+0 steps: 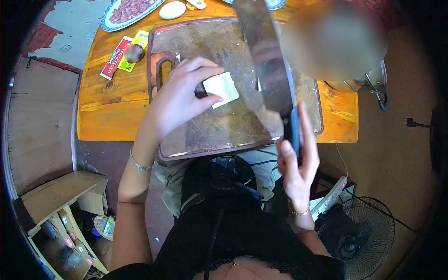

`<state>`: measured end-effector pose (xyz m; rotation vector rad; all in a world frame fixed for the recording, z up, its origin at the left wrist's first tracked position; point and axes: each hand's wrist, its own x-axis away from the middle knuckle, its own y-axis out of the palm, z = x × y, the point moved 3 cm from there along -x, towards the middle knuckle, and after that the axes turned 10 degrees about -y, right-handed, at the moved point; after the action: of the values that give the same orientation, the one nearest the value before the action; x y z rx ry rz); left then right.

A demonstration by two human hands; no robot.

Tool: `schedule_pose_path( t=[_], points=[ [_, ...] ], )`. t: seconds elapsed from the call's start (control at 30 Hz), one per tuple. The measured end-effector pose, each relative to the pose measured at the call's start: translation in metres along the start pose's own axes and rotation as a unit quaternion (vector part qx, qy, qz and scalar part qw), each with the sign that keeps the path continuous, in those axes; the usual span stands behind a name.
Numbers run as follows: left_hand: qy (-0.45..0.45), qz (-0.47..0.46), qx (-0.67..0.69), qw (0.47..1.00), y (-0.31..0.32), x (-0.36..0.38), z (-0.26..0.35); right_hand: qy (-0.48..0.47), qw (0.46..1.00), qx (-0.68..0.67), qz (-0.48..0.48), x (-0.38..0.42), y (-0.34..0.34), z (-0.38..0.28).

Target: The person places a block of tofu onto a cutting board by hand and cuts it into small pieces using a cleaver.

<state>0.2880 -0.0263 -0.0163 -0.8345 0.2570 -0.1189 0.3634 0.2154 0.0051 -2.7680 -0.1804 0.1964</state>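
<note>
My left hand (189,93) grips a white block (221,89) between thumb and fingers, over the middle-left of the worn cutting board (219,133). Something dark shows between the hand and the block. My right hand (298,156) is closed round the dark handle of a large cleaver (268,58). The wide blade points away from me and stands over the right part of the board, to the right of the block and apart from it.
On the wooden table (95,109) lie a red oyster sauce packet (115,58), a yellow packet (127,64) and a plate of sliced meat (107,23). Beside them is a white oval item (172,10). A metal pot (377,77) stands at right; a fan (357,238) is below.
</note>
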Motion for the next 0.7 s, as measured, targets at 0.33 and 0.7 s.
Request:
schedule_pose_path(
  t=[0.33,0.7],
  points=[
    [0.001,0.054,-0.003,0.999,0.014,0.021,-0.003,-0.003,0.995,0.027,-0.093,0.034,0.015,0.012],
    [0.013,0.067,0.016,0.998,0.017,0.02,-0.004,-0.007,0.995,0.049,-0.092,0.036,0.016,0.007]
  ],
)
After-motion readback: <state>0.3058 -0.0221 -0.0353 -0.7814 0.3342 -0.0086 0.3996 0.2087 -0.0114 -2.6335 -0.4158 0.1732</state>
